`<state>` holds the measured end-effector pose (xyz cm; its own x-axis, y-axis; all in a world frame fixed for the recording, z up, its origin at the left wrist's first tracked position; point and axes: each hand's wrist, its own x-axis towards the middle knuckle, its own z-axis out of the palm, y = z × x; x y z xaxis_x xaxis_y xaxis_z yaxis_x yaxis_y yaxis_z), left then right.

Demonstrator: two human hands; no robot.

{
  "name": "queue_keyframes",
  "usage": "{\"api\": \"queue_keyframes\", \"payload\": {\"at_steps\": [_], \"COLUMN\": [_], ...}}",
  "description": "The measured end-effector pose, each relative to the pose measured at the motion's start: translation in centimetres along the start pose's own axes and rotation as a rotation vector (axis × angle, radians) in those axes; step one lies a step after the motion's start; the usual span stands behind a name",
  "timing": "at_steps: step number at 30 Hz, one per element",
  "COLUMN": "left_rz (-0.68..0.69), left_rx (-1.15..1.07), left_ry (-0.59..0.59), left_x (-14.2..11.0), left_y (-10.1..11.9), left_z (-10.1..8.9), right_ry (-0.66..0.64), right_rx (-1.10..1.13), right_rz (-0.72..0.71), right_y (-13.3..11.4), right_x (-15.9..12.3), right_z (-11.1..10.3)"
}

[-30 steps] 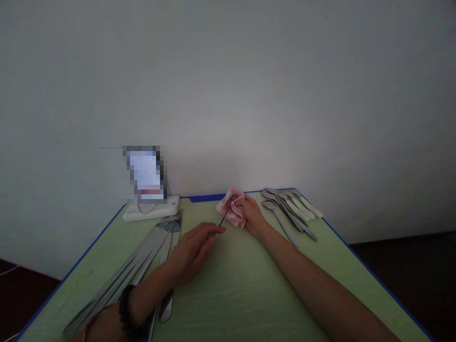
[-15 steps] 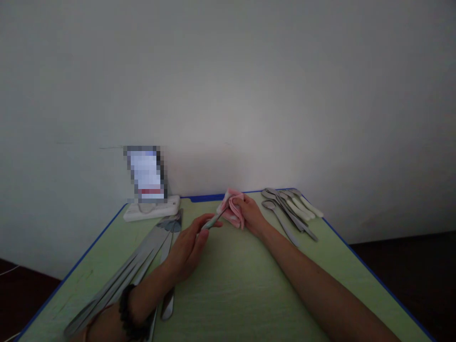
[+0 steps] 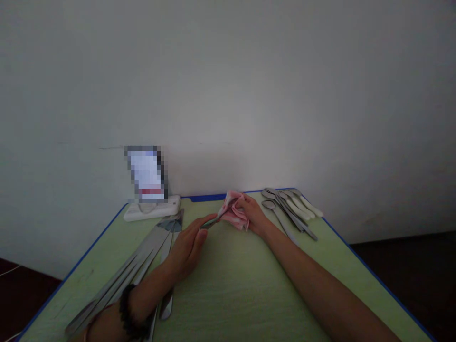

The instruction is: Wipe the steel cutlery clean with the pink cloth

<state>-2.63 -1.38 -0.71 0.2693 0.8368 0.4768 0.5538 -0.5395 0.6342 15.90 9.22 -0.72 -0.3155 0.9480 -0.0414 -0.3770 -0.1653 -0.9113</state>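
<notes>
My left hand [image 3: 188,244] is closed on the handle of a slim metal piece of cutlery [image 3: 210,222], thumb on the near side and fingers behind it. The other end runs into a pink and white cloth [image 3: 235,219], which hides whether it is a spoon or a fork. My right hand [image 3: 252,213] pinches the folded cloth around that hidden end, above the far part of the table. Just right of this hand lies a single metal spoon [image 3: 276,216], its handle partly behind my right forearm.
Several spoons and forks [image 3: 285,209], some white-handled [image 3: 306,206], lie at the back right of the green table [image 3: 242,294]. Long metal utensils [image 3: 121,270] fan out at the left, partly under my left forearm. A blurred phone [image 3: 147,173] stands on a white base [image 3: 153,209] before the wall.
The cloth and my right hand have shifted slightly right and down, and the cloth's folds have changed. The left fingers have drawn closer around the handle, which lies at a flatter tilt.
</notes>
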Motion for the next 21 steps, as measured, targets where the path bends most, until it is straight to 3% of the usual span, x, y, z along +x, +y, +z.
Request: {"api": "queue_keyframes", "payload": {"at_steps": [3,6,13,21], "left_rz": [0.024,0.048,0.106,0.079], "left_rx": [0.046,0.105,0.202,0.152], "left_ry": [0.077,0.066,-0.137,-0.392], "left_x": [0.03,0.10,0.22,0.04], "left_y": [-0.13,0.08,0.80,0.66], "left_z": [0.04,-0.02,-0.07,0.30], "right_ry": [-0.002,0.009,0.001,0.013], "right_rx": [0.065,0.113,0.174,0.134], "right_rz": [0.072,0.089,0.021,0.069], "right_y": [-0.29,-0.32,0.29,-0.07], "right_x": [-0.09,-0.15,0.05,-0.12], "right_z": [0.14,0.20,0.22,0.33]}}
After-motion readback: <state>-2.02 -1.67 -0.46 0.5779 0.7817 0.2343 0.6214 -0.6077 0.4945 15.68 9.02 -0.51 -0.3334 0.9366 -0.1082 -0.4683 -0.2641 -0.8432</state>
